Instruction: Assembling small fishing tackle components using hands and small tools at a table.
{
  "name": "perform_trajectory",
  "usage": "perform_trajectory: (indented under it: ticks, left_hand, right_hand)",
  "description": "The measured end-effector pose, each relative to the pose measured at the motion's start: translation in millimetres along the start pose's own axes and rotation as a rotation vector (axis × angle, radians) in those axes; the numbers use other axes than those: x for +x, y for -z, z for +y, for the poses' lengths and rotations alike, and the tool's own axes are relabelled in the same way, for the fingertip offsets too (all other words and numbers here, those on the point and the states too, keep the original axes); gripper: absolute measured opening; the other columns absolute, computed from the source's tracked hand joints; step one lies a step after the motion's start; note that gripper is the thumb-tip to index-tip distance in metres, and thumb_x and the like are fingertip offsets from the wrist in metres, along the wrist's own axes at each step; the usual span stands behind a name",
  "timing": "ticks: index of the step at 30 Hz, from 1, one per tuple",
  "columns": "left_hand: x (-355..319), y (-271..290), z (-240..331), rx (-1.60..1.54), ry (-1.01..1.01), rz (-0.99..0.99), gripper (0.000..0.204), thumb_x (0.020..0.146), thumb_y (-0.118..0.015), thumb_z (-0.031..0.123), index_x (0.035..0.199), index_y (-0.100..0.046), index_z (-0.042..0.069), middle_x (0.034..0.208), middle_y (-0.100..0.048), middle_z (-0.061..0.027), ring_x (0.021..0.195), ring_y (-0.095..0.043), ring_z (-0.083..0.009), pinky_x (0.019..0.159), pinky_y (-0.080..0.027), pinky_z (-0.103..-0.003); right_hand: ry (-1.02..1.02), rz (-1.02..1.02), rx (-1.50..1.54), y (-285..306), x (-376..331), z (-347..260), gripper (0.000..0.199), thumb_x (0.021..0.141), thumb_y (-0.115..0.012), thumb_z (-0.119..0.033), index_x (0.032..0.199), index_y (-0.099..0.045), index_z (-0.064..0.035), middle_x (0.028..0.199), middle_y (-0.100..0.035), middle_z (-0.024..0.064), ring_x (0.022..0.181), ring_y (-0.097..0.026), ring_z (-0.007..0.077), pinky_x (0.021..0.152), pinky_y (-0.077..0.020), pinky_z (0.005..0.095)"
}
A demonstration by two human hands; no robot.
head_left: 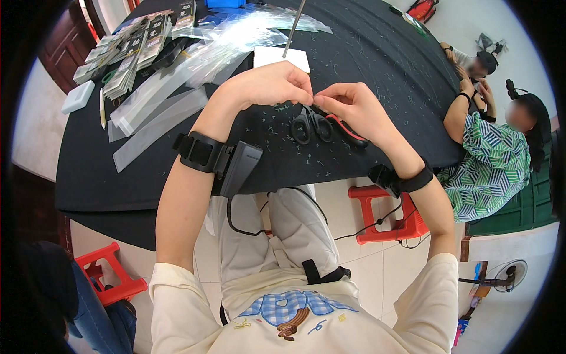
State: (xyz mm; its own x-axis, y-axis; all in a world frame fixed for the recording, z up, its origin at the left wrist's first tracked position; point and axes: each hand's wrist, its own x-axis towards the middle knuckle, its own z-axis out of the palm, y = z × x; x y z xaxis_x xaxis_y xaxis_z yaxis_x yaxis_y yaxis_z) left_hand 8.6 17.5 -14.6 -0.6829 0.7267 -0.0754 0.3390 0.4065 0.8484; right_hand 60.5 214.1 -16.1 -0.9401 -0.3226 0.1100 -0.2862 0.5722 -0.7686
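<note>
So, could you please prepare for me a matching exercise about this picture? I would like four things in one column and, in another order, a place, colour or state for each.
Things:
1. scissors
2. white case
3. stool on the right
4. plastic strips

Descriptions:
A. red
B. see-through
C. in the picture, just below where the left hand and right hand meet
D. at the left edge of the table

Right pairs: 1-C, 2-D, 3-A, 4-B
</note>
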Motion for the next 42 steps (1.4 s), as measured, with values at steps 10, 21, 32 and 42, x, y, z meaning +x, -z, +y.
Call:
perform_trajectory:
  ticks: [10, 21, 32, 42]
  left_hand:
    - [1.1, 2.9, -2.4, -0.091, 0.021, -0.014, 0.012, 0.080, -0.064, 0.021, 0.080, -0.065, 0.009, 0.065, -0.050, 0.0068, 0.055, -0.039, -0.0022, 0.047, -0.028, -0.019]
    - [1.6, 1.9, -2.0, -0.093, 0.036, 0.051, 0.014, 0.082, -0.064, 0.021, 0.079, -0.065, 0.008, 0.063, -0.049, 0.0058, 0.054, -0.039, -0.0023, 0.046, -0.027, -0.019]
    - [0.8, 2.7, -0.2, -0.107, 0.034, 0.112, 0.014, 0.079, -0.067, 0.021, 0.078, -0.066, 0.007, 0.062, -0.049, 0.0048, 0.053, -0.040, -0.0029, 0.046, -0.028, -0.019]
    - [2.7, 3.4, -0.8, -0.077, 0.034, 0.157, 0.015, 0.076, -0.069, 0.020, 0.076, -0.068, 0.005, 0.060, -0.052, 0.0027, 0.052, -0.043, -0.0037, 0.045, -0.028, -0.020]
  right_hand:
    - [-0.144, -0.032, 0.143, 1.1, 0.4, -4.5, 0.026, 0.085, -0.061, -0.020, 0.096, -0.067, 0.0028, 0.079, -0.065, 0.0051, 0.068, -0.057, 0.0088, 0.063, -0.0459, 0.0233]
    - [-0.258, -0.047, 0.536, -1.5, 4.4, 0.3, 0.021, 0.086, -0.060, -0.014, 0.098, -0.066, 0.0019, 0.074, -0.058, -0.0003, 0.059, -0.046, 0.0039, 0.053, -0.0382, 0.0186]
    - [-0.283, -0.068, 0.763, -0.6, 5.6, 1.0, 0.023, 0.088, -0.056, -0.010, 0.106, -0.062, 0.0045, 0.075, -0.056, -0.0003, 0.059, -0.046, 0.0041, 0.054, -0.0384, 0.0185]
    - [-0.288, -0.113, 0.971, 1.4, 6.2, -2.2, 0.029, 0.089, -0.051, -0.008, 0.114, -0.055, 0.0071, 0.075, -0.052, -0.0021, 0.060, -0.043, 0.0041, 0.056, -0.0375, 0.0192]
